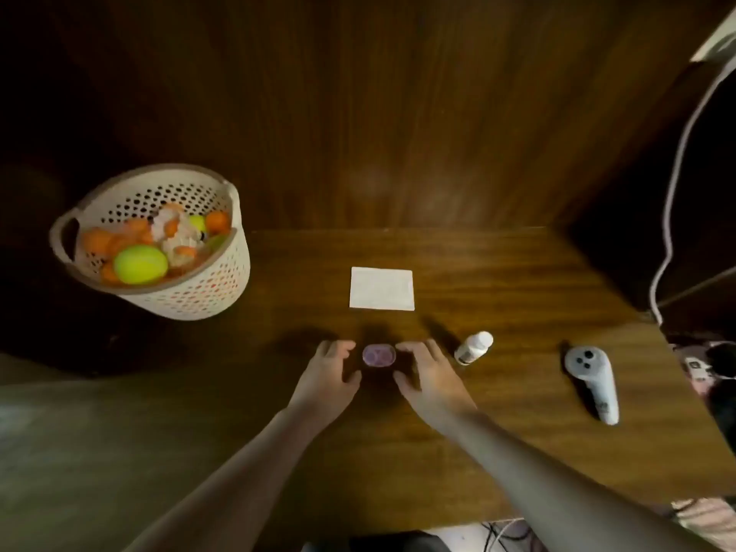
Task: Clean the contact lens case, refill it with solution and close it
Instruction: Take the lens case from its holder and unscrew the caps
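Note:
A small pink and purple contact lens case (378, 355) lies flat on the wooden table (498, 432), its two round wells facing up. My left hand (330, 372) is just left of it, fingers spread and curved, close to the case's edge. My right hand (428, 372) is just right of it, fingers also apart, fingertips near the case. Neither hand grips anything. A small white solution bottle (474, 347) lies tilted on the table to the right of my right hand. A white square tissue (382, 289) lies flat behind the case.
A perforated cream basket (207, 288) with tennis balls and orange items sits at the left. A white handheld controller (592, 382) lies at the right. A white cable (673, 185) hangs by the table's right edge. A wooden panel rises behind the table.

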`<state>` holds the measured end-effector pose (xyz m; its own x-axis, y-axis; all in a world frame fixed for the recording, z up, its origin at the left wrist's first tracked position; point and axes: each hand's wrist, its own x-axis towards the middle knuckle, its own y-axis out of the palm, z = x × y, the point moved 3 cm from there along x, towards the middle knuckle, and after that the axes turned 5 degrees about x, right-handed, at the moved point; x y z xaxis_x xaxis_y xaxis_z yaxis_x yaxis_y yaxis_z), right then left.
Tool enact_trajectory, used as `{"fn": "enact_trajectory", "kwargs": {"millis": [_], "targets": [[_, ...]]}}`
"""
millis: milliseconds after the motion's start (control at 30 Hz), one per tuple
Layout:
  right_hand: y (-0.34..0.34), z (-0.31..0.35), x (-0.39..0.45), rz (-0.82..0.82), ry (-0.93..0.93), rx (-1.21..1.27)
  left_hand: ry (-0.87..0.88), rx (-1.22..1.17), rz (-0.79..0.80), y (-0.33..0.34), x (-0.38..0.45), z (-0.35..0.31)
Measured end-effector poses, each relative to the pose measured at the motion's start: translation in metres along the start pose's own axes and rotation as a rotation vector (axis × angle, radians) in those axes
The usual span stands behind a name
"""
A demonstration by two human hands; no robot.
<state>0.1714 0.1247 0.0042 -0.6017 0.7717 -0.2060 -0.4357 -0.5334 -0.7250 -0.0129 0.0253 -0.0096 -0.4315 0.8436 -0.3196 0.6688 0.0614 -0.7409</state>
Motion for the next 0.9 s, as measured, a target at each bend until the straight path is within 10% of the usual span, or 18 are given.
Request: {"fn": "enact_trajectory", "kwargs": {"millis": [367, 900], "targets": [[0.045, -0.038, 0.047, -0.135, -0.38, -0.14, 0.256, 0.119, -0.389, 0.052, 0.018, 0.019], [0.054, -0.054, 0.047, -0.21, -0.576, -0.056, 0.336, -0.105, -0.256, 0.063, 0.017, 0.027]]}}
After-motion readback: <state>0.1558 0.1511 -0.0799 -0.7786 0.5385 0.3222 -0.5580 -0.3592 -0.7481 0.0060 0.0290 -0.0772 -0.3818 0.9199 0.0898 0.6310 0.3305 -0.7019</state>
